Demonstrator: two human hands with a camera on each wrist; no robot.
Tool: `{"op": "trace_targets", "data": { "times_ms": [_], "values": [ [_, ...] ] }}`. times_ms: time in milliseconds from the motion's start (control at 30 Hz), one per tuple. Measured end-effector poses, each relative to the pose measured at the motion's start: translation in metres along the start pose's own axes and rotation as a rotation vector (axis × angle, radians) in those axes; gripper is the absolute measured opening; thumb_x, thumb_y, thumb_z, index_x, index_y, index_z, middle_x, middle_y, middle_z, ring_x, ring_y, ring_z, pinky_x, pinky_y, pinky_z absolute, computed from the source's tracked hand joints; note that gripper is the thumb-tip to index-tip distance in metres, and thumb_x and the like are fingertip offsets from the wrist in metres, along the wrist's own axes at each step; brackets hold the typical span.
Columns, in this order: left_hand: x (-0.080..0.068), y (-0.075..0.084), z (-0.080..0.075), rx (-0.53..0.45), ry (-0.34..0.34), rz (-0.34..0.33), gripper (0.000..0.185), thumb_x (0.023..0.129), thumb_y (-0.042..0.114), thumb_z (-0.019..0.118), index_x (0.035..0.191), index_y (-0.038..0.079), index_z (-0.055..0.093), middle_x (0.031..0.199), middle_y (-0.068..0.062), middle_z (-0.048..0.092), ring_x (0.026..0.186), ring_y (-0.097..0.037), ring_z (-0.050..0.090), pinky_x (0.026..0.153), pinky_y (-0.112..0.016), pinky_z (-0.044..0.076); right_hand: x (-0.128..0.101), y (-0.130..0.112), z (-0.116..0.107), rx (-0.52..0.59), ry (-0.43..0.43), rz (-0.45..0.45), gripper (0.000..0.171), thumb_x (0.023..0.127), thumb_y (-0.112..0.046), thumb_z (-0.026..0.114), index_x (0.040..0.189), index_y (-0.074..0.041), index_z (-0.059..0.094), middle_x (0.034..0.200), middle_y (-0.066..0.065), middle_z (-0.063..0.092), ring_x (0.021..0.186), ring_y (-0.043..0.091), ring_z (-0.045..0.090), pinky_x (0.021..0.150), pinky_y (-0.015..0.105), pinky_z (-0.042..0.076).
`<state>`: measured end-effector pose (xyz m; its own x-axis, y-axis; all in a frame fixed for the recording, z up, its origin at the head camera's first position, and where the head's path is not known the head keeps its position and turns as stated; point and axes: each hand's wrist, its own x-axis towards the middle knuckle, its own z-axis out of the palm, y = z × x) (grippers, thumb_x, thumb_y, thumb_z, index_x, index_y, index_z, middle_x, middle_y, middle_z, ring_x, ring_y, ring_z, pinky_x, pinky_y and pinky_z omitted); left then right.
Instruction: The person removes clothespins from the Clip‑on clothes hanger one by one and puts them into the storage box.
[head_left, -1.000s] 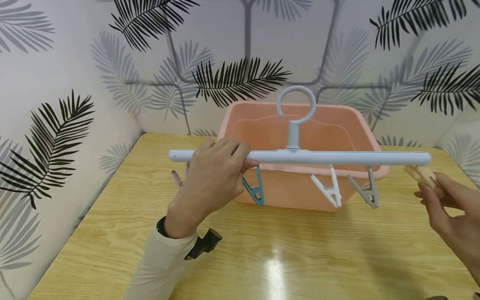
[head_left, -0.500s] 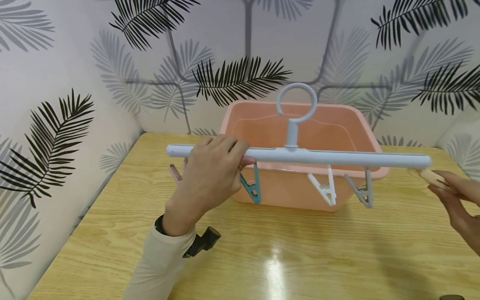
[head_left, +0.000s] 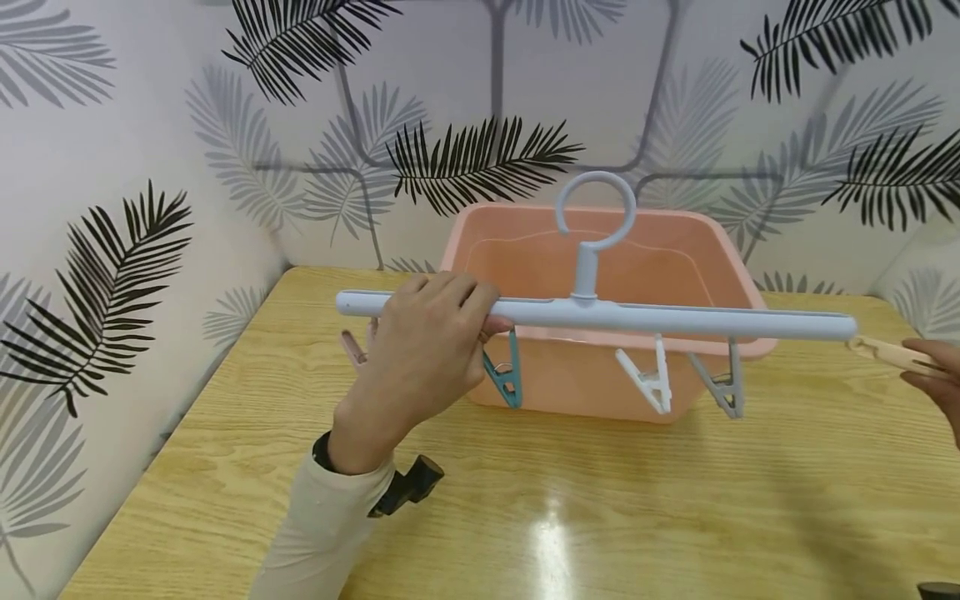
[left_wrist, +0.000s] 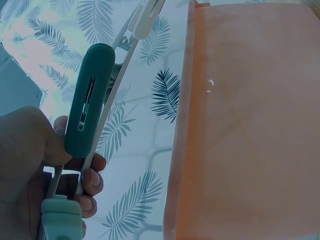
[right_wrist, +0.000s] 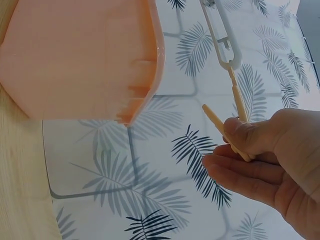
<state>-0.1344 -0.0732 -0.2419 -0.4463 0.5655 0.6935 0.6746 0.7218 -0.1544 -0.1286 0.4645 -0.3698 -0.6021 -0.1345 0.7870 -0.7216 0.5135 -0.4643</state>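
The left hand (head_left: 423, 354) grips the pale blue clip hanger (head_left: 600, 315) by the left part of its bar, fingers curled over the top, and holds it level above the tabletop (head_left: 525, 500), in front of the pink tub (head_left: 600, 250) that stands at the far side. Under the bar hang a teal clip (head_left: 504, 375) just right of that hand, a white clip (head_left: 651, 379) and a grey clip (head_left: 722, 382) further right, and a pinkish clip (head_left: 352, 348) partly hidden behind the hand. At the right edge, the right hand (head_left: 937, 375) pinches a beige clip (head_left: 892, 354) between thumb and fingers, its tip just beside the bar's right end. The wrist view shows the beige clip (right_wrist: 232, 130) hanging from the hanger's end.
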Motion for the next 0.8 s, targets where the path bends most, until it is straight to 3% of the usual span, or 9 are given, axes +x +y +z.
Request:
{"op": "trace_targets", "data": {
  "times_ms": [100,167,300,400,533,633,667,733,800],
  "values": [
    [0.000,0.000,0.000,0.004,0.000,0.001,0.025,0.097,0.024,0.059,0.079,0.006,0.055,0.072,-0.004,0.056,0.065,-0.020,0.055,0.059,-0.034,0.040,-0.011,0.040,-0.015,-0.151,0.025,-0.038,0.033,0.096,-0.022,0.057,0.116,0.002,0.067,0.109,-0.024,0.061,0.095,-0.017,0.055,0.076,-0.001,0.037],
    [-0.001,0.000,0.000,0.007,-0.003,0.004,0.025,0.097,0.024,0.059,0.079,0.007,0.055,0.071,-0.004,0.055,0.064,-0.019,0.054,0.059,-0.033,0.039,-0.008,0.043,-0.017,-0.320,0.049,-0.094,0.037,0.095,-0.023,0.061,0.114,0.008,0.066,0.107,-0.029,0.059,0.091,-0.022,0.051,0.073,-0.002,0.036],
    [-0.002,0.000,0.002,0.019,-0.016,0.011,0.027,0.097,0.025,0.059,0.078,0.007,0.055,0.071,-0.004,0.055,0.062,-0.019,0.051,0.057,-0.032,0.036,0.027,-0.032,0.005,-0.432,0.002,-0.052,0.036,0.095,-0.022,0.062,0.111,0.009,0.066,0.101,-0.030,0.053,0.087,-0.028,0.044,0.072,-0.002,0.036],
    [-0.003,0.000,0.002,0.021,-0.033,0.008,0.026,0.097,0.026,0.059,0.079,0.007,0.055,0.071,-0.004,0.054,0.062,-0.018,0.050,0.058,-0.032,0.036,0.054,-0.088,0.026,-0.543,-0.075,-0.046,0.033,0.095,-0.020,0.062,0.108,0.010,0.067,0.090,-0.010,0.066,0.089,-0.031,0.036,0.074,-0.003,0.035],
    [-0.003,0.001,0.002,0.015,-0.043,-0.002,0.025,0.096,0.025,0.060,0.079,0.006,0.055,0.072,-0.004,0.054,0.063,-0.018,0.050,0.059,-0.032,0.037,0.076,-0.121,0.043,-0.608,-0.149,-0.018,0.021,0.086,0.007,0.067,0.106,0.015,0.065,0.081,0.028,0.067,0.090,-0.034,0.027,0.074,-0.005,0.031],
    [-0.001,0.001,0.002,0.008,-0.036,-0.004,0.024,0.096,0.023,0.059,0.079,0.006,0.056,0.072,-0.004,0.055,0.063,-0.019,0.051,0.059,-0.032,0.036,0.084,-0.125,0.047,-0.638,-0.169,-0.008,0.029,0.081,0.014,0.068,0.110,0.014,0.063,0.086,0.030,0.067,0.092,-0.035,0.024,0.071,-0.004,0.032],
    [-0.001,0.002,0.001,0.005,-0.033,-0.004,0.024,0.096,0.023,0.059,0.080,0.006,0.056,0.072,-0.004,0.055,0.063,-0.019,0.050,0.058,-0.032,0.036,0.086,-0.124,0.048,-0.636,-0.173,-0.002,0.031,0.081,0.015,0.068,0.111,0.014,0.063,0.088,0.030,0.067,0.092,-0.035,0.024,0.070,-0.004,0.032],
    [0.000,0.002,0.001,0.003,-0.028,-0.004,0.023,0.096,0.023,0.059,0.080,0.006,0.056,0.072,-0.004,0.055,0.063,-0.018,0.050,0.058,-0.032,0.036,0.091,-0.122,0.049,-0.649,-0.185,0.001,0.033,0.080,0.016,0.068,0.112,0.013,0.063,0.090,0.030,0.068,0.087,-0.026,0.046,0.066,-0.003,0.032],
    [0.000,0.002,0.001,0.002,-0.025,-0.002,0.024,0.096,0.023,0.059,0.080,0.006,0.056,0.072,-0.004,0.055,0.063,-0.018,0.050,0.058,-0.032,0.036,0.095,-0.120,0.050,-0.658,-0.194,-0.008,0.037,0.077,0.019,0.068,0.113,0.013,0.063,0.090,0.029,0.068,0.079,-0.002,0.066,0.059,0.001,0.035]
  ]
}}
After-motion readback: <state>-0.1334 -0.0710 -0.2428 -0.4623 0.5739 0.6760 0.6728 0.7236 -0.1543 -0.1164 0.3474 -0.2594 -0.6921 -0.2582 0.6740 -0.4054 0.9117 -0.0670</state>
